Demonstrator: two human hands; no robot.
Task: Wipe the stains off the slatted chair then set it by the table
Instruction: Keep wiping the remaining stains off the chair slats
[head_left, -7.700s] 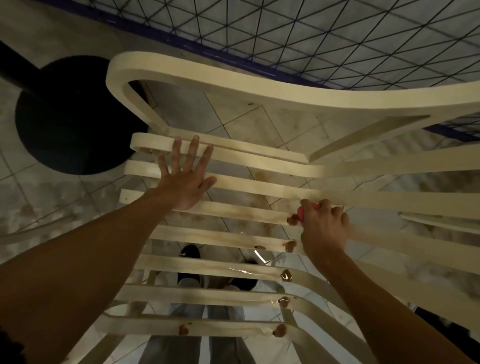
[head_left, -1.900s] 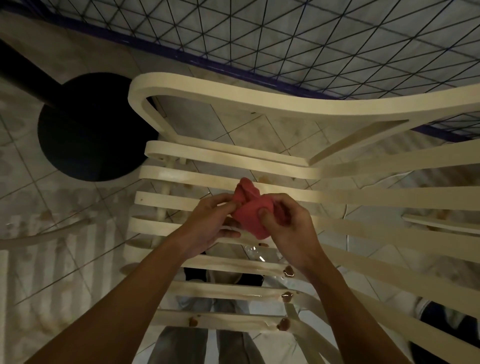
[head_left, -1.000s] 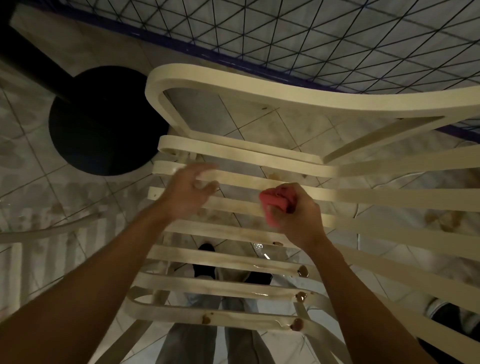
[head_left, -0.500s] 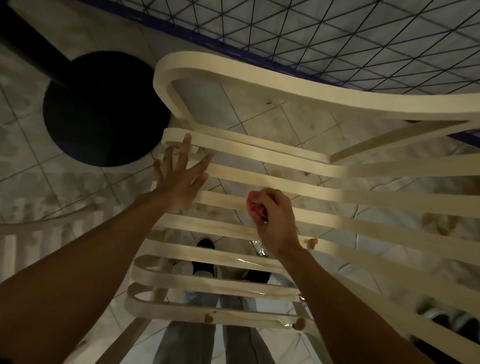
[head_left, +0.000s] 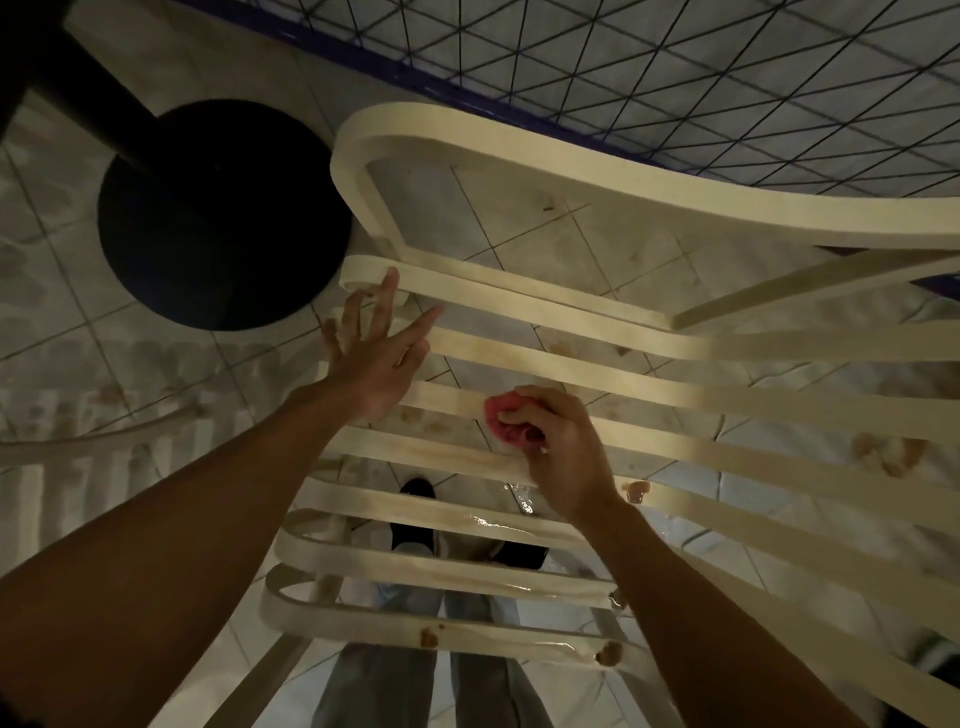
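The slatted chair (head_left: 675, 387) fills the view, beside the dark round foot (head_left: 218, 218) of what is likely the desk (head_left: 78, 98). The left hand (head_left: 374, 353) lies flat on the far slats, fingers spread; the right hand (head_left: 563, 457) clenches a red cloth (head_left: 506, 423) against a middle slat. Brown stains (head_left: 636, 491) dot nearer slats, where a wet sheen could make the cloth smear them. No writing shows.
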